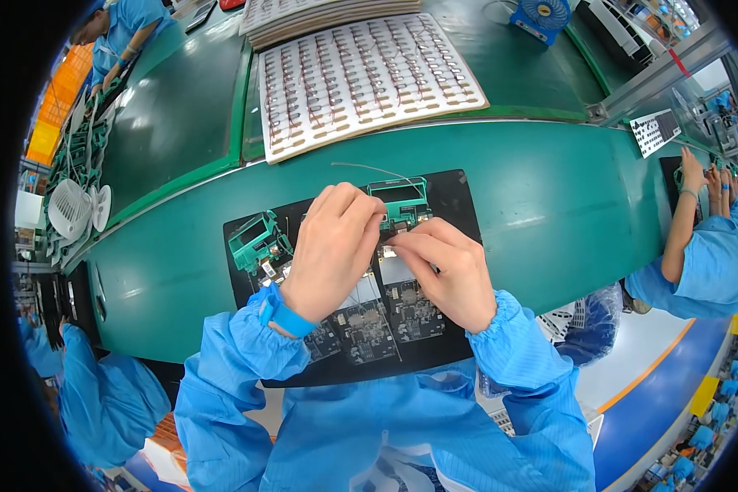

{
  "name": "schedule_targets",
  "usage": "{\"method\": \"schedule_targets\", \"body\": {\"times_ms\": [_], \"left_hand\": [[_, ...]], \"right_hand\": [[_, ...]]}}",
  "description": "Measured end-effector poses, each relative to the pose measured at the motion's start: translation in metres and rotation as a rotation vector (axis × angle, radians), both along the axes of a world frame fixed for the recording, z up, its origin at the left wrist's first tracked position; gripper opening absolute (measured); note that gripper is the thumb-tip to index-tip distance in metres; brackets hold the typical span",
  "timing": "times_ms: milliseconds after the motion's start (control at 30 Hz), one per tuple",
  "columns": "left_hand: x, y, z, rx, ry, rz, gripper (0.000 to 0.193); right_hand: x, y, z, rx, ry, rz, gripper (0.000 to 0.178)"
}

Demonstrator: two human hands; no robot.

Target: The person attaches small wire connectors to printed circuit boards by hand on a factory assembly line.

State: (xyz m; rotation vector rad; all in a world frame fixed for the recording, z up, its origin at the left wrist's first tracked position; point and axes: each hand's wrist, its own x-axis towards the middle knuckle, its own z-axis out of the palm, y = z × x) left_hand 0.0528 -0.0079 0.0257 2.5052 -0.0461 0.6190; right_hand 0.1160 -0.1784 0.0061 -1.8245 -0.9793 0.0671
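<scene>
My left hand (pixel 334 246) is closed in a pinch over the upper part of a row of dark circuit boards (pixel 367 332). Close beside it, my right hand (pixel 453 275) pinches at the upper end of the right-hand circuit board (pixel 415 313). Whatever sits between the fingertips is too small and covered to name. Just beyond the fingertips is a green plastic frame (pixel 398 193), joined to the boards' far end, with a thin wire (pixel 373 168) arching over it. Another green frame (pixel 254 242) lies to the left of my left hand. All rest on a black mat (pixel 459 201).
Past the green bench (pixel 549 180), a white foam tray (pixel 369 78) holds rows of small wired parts. A blue fan (pixel 541 15) stands at the far right. Co-workers in blue sit at left and right (pixel 705 262). A metal post (pixel 656 70) rises at right.
</scene>
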Motion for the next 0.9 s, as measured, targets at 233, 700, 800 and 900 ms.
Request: {"method": "schedule_targets", "body": {"times_ms": [233,700,800,900], "left_hand": [[-0.002,0.003,-0.009,0.045,-0.059,-0.028,0.018],[-0.023,0.017,0.001,0.446,0.083,-0.081,0.065],[-0.026,0.011,-0.002,0.470,0.075,-0.053,0.056],[-0.027,0.011,0.003,0.438,0.058,-0.048,0.050]], "right_hand": [[0.002,0.001,-0.001,-0.009,-0.008,-0.016,0.013],[0.007,-0.010,0.005,0.111,0.139,-0.087,0.018],[0.006,-0.010,0.014,0.161,0.142,-0.153,0.015],[-0.002,-0.010,0.023,0.231,0.470,-0.091,0.012]]}}
